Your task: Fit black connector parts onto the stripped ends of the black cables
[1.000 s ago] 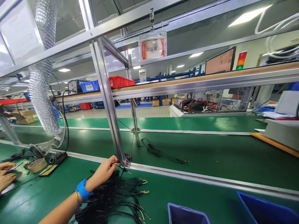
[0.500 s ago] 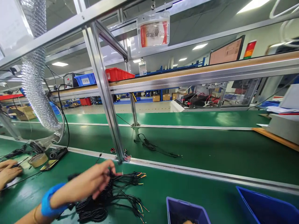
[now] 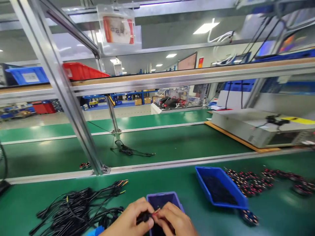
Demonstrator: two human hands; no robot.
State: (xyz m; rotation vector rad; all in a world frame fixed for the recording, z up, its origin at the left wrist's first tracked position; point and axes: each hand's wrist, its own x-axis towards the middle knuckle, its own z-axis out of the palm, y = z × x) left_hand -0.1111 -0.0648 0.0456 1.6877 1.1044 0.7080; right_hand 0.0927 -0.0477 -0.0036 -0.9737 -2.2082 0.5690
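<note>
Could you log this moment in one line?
Left hand: holds black cable; right hand: at its reddish wires; nearby: purple bin, cable pile

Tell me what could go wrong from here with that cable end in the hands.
The left hand and right hand hold the cable end over the purple bin, so a slip might drop it inside.

Loose cables lie tangled beside the left hand; a sideways move could snag them.

A single round part sits by the near corner of the blue tray, where a nudge might shift it.
</note>
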